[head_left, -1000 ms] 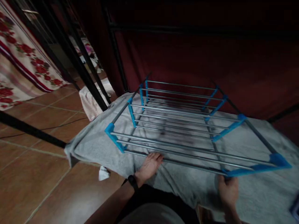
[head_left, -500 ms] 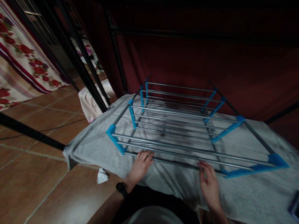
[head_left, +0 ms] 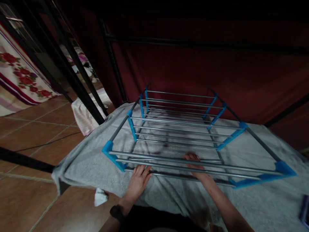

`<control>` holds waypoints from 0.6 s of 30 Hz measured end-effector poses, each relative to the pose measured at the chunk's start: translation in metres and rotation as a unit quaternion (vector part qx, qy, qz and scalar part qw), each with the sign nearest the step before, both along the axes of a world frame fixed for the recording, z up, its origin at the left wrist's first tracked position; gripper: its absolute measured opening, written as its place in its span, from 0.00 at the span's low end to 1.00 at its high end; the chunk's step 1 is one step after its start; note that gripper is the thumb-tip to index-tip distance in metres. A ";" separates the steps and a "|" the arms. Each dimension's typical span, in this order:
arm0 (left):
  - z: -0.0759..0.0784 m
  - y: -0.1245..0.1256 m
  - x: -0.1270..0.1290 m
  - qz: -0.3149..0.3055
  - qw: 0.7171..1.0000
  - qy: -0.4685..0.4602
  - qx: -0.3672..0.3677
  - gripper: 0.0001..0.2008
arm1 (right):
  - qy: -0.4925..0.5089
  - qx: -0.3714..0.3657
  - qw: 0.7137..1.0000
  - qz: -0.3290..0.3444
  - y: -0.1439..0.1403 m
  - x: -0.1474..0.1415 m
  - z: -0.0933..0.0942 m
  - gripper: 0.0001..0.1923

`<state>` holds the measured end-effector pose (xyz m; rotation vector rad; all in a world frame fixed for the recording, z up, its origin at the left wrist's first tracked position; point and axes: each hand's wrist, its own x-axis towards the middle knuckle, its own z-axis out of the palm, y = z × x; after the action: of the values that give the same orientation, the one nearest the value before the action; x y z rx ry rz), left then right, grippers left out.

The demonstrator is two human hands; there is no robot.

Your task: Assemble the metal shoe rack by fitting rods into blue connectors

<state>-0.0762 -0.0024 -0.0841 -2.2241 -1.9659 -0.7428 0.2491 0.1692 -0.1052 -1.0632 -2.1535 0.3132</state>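
A clothes drying rack of grey metal rods and blue plastic joints lies on a grey cloth. At its near left end, my left hand has its fingers curled over the lowest front rod; its thumb is hidden. My right hand reaches in beneath the upper front rods, which partly cover it. Its fingers are closed over a thin metal rod lying low inside the frame, just behind the front rods. A dark band circles my left wrist.
Black metal posts rise at the left, and a dark red curtain hangs behind the rack. A white crumpled piece lies on the tiled floor. A dark-edged object is cut off at the right edge.
My right hand has left the front lower rod and moved left and inward, under the upper rods. My left hand stays on the front rod. The view has shifted slightly.
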 end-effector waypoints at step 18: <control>0.012 -0.006 0.021 -0.008 0.997 0.036 0.068 0.22 | -0.103 0.036 0.993 -0.034 -0.075 0.027 0.016 0.12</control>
<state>-0.0553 -0.0081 -0.0719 -2.1582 -1.8105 -0.7633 0.2765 0.0942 -0.0890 -1.1677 -2.2850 0.0973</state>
